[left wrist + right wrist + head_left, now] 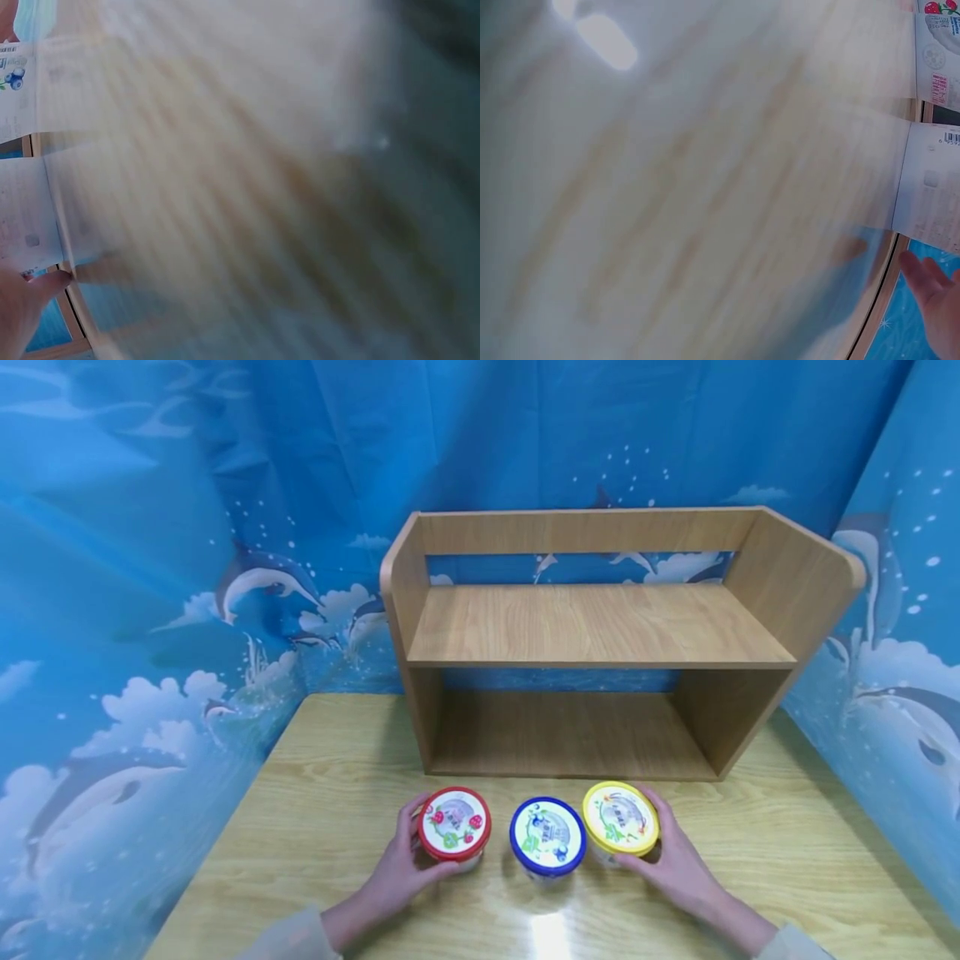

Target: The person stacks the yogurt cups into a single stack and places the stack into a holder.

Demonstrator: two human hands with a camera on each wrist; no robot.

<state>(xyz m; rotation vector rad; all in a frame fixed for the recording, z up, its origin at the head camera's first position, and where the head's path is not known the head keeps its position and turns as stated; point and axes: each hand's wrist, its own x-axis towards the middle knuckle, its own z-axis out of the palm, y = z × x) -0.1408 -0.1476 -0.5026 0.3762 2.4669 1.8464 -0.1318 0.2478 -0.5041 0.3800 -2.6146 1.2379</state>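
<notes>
Three small round lidded tubs stand in a row on the wooden table. My left hand holds the red-lidded tub, printed with strawberries, its thumb and fingers round the side. At the right, my right hand curls round the yellow-lidded tub, thumb at the near side. Between them the blue-lidded tub, with blueberries on its lid, is untouched. At the left wrist view's edge, the left hand appears by a pale tub wall. The right hand shows near another pale tub wall in the right wrist view.
A two-tier wooden shelf stands just behind the tubs, with bare boards. Its tall side panels frame both levels. A blue curtain with dolphins hangs behind and at both sides of the wooden table.
</notes>
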